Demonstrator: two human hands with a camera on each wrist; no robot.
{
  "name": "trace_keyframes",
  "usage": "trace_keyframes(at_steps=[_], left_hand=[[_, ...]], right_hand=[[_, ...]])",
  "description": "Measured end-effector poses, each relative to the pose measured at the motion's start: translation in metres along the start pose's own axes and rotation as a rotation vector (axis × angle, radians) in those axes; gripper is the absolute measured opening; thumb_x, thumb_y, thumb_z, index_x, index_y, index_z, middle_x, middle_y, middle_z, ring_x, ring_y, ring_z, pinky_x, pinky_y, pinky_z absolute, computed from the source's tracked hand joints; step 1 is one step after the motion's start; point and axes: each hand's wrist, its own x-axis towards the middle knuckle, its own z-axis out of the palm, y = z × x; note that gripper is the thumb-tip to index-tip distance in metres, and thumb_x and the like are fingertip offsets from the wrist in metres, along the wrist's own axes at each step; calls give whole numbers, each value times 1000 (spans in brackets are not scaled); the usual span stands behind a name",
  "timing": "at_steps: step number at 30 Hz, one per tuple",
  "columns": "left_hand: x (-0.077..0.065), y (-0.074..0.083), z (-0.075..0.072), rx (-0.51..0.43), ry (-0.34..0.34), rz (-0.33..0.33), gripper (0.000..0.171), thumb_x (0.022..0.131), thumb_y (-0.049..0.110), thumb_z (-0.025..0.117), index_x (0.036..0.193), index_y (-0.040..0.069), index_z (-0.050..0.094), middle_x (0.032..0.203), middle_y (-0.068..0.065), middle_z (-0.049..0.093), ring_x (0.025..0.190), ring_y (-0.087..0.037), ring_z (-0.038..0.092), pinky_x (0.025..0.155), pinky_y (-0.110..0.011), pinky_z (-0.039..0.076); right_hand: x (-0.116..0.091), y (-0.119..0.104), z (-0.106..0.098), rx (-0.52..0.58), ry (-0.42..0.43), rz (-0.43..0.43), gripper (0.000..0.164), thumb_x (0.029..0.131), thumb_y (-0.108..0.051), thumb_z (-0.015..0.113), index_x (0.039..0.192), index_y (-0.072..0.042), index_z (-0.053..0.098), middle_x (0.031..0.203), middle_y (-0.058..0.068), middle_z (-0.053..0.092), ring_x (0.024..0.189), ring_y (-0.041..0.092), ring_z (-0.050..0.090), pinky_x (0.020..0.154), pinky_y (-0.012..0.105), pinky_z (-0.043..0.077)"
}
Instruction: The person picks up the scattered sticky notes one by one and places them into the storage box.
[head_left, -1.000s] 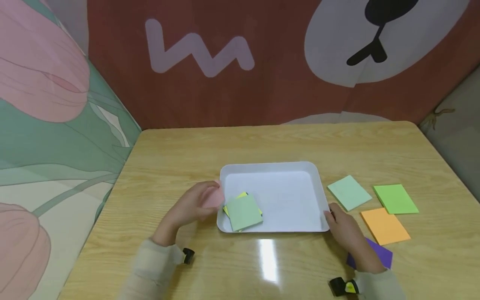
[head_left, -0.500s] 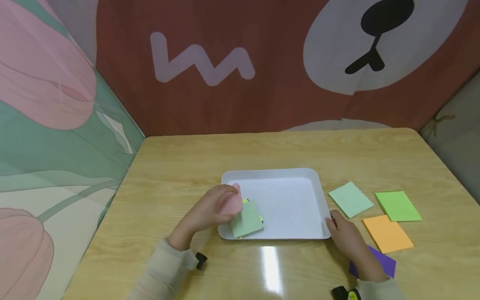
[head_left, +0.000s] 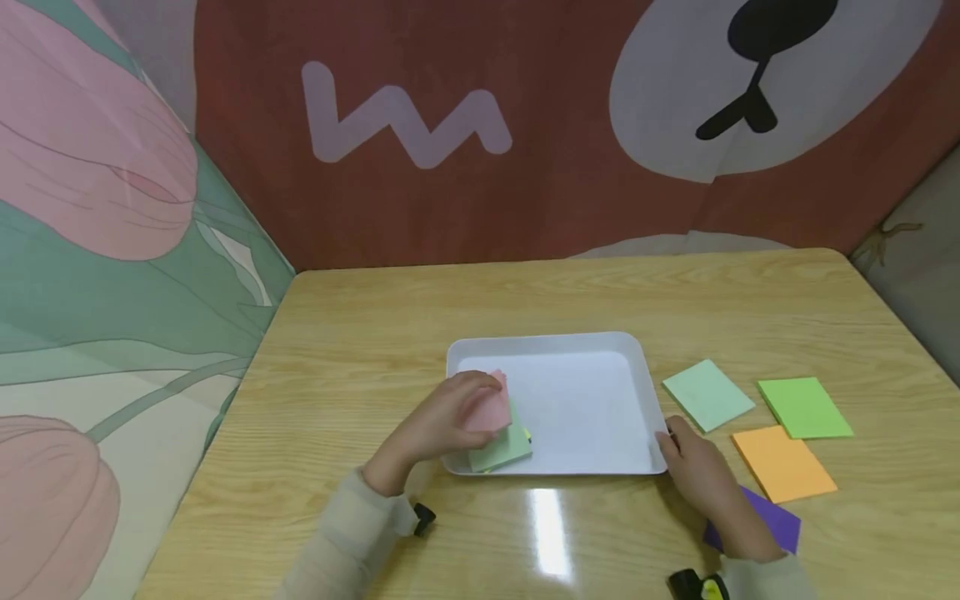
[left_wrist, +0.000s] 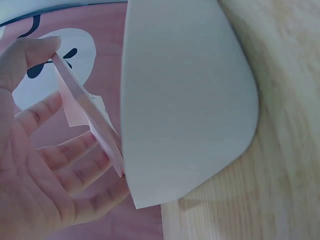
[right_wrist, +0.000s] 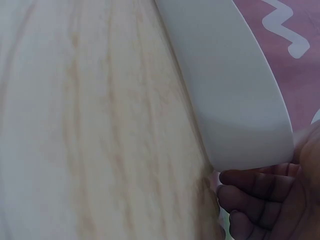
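Observation:
My left hand [head_left: 431, 421] pinches a pink sticky-note pad [head_left: 489, 407] over the left part of a white tray [head_left: 588, 400]. In the left wrist view the pink pad [left_wrist: 90, 110] is edge-on between thumb and spread fingers, with some sheets sticking out behind. Below it in the tray sits a pale green pad [head_left: 501, 452], partly covered; a sliver of yellow pad [head_left: 528, 434] peeks out under that. My right hand [head_left: 701, 471] grips the tray's right side, thumb at the rim; the right wrist view has its curled fingers [right_wrist: 257, 186] against the tray's end.
Right of the tray, a mint pad [head_left: 708, 395], a bright green pad [head_left: 806, 407] and an orange pad [head_left: 784, 464] lie on the wooden table [head_left: 360, 333]. A purple pad [head_left: 776, 521] is partly hidden under my right forearm. A printed wall [head_left: 390, 208] stands behind the table.
My left hand has carried the pink pad rightward from the tray's left rim to over the pale green pad. The right hand keeps its grip on the tray.

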Motion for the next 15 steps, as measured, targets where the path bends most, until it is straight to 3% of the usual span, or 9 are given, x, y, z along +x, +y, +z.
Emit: trace_keyframes(at_steps=[9,15], left_hand=[[3,2,6,19,-21,-15,56,64,21,72,115,13,50,117,-10,51,107,-22,43,85,-45,42],[2,0,7,44,-49,-67,56,64,22,72,115,13,50,119,-12,49,106,-24,43,82,-44,44]], right_hand=[[1,3,-1,-6,-17,10,15,93,-15,36,92,0,39,66,6,46,58,20,42,48,36,37],[2,1,0,-1,-26,13,14,92,-15,36,91,0,38,65,5,45,56,19,40,48,35,37]])
